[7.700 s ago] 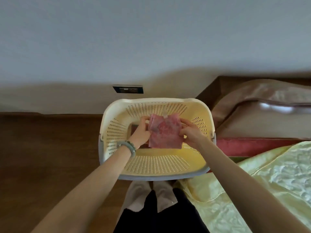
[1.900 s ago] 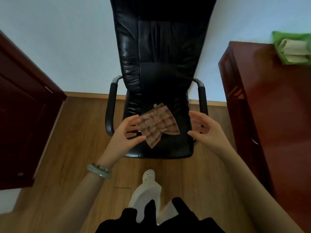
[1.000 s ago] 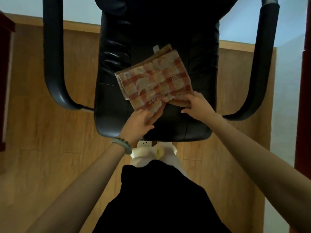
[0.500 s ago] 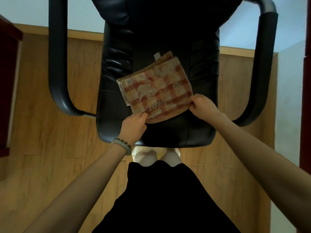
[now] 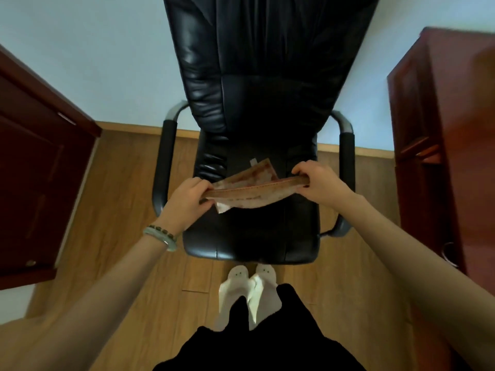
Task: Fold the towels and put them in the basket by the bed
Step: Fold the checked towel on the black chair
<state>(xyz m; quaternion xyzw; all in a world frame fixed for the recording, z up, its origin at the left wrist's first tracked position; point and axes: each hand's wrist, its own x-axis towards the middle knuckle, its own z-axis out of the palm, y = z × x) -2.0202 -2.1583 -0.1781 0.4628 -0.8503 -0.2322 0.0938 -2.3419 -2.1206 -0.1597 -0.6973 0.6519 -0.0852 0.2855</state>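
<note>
We hold the checked towel [image 5: 249, 190] up over the black chair [image 5: 257, 145] seat. Our left hand [image 5: 187, 199] pinches its left end — our right hand [image 5: 318, 183] pinches its right end.

The chair [image 5: 257, 124] is showing glossy black leather, creased and catching light, with matt padded armrests [image 5: 164, 167] on dull grey metal tubing. The towel [image 5: 249, 188] is looking like soft matt cloth, checked orange and cream. The floor [image 5: 117, 199] is showing smooth light wood planks. The cabinets [image 5: 450, 145] left and right are gleaming in polished dark red wood.
</note>
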